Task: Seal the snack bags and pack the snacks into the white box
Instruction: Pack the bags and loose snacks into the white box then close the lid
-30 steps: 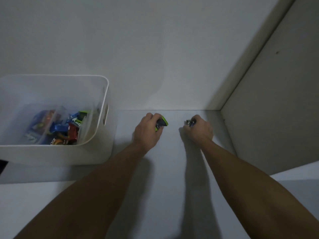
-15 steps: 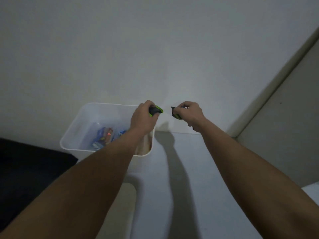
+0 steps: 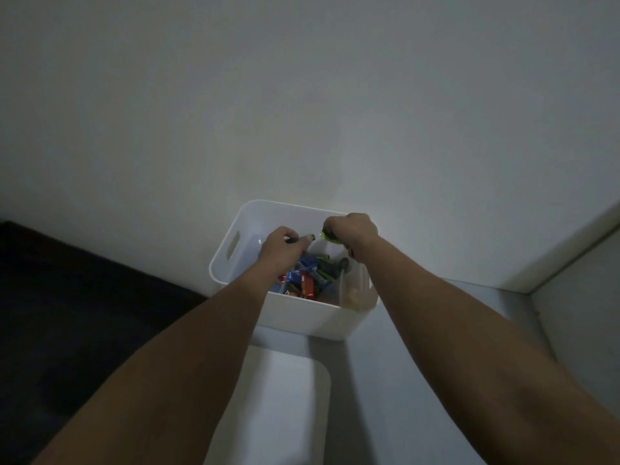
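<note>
The white box (image 3: pixel 235 226) stands against the wall, with several wrapped snacks (image 3: pixel 303 283) in red, blue and green lying in it. Both hands hover over the open top of the box. My left hand (image 3: pixel 281 245) grips a small dark snack (image 3: pixel 310 237) that pokes out of the fist. Curled round a small green-edged snack (image 3: pixel 327 235), my right hand (image 3: pixel 352 229) is above the box's right side. The two snacks nearly touch.
A white lid or tray (image 3: pixel 278 407) lies on the table in front of the box. A dark area (image 3: pixel 67 313) fills the left. A wall corner and a side panel (image 3: pixel 570 297) close off the right.
Both hands have carried their snacks from the table's right part leftwards to above the box. The view has swung so the box sits in the middle.
</note>
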Demonstrator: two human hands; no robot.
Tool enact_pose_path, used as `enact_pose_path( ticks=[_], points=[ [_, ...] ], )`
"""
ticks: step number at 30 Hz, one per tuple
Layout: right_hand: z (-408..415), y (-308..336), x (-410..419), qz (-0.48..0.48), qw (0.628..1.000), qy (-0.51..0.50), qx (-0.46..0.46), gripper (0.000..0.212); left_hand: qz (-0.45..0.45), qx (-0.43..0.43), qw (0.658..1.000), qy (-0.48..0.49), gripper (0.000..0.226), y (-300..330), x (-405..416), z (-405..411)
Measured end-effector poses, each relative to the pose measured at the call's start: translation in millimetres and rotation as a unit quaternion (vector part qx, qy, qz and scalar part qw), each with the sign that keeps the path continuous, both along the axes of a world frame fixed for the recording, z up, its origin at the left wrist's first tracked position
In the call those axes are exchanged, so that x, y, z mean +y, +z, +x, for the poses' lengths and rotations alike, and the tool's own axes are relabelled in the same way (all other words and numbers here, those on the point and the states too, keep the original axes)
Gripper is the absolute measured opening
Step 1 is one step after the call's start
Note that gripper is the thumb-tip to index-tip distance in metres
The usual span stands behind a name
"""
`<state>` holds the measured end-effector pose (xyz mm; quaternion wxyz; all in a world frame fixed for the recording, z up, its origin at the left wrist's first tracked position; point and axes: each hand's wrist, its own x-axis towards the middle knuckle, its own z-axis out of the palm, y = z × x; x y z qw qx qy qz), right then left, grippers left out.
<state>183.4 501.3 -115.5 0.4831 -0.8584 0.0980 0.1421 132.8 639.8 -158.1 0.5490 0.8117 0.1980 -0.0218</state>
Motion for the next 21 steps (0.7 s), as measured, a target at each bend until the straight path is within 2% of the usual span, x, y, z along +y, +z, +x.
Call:
enact_pose_path(
  ticks=[3,5,8,16,21],
  points=[
    [3.5,-9.5,10.1,0.023,0.999,0.030,0.021,0.057,-0.047,0.088,0.994,-0.036,0.067,0.6,6.3,2.0],
    [0.7,-10.1,13.6,0.014,0.998,0.047,0.050,0.069,-0.083,0.121,0.989,-0.026,0.074,-1.9,9.9,4.0],
    [0.2,-8.5,13.9,0.011,0.998,0.027,0.061,0.077,-0.065,0.109,0.992,-0.013,0.073,-2.2,14.8,5.8],
    [-7.7,-4.4,-2.5,0.031,0.999,0.008,0.031,0.061,0.075,0.012,0.996,-0.037,0.065,8.6,24.2,5.8],
    [-29.7,1.0,-12.5,0.023,0.999,0.028,0.015,0.055,0.060,-0.037,0.996,-0.047,0.058,16.5,28.8,-9.0]
  ],
)
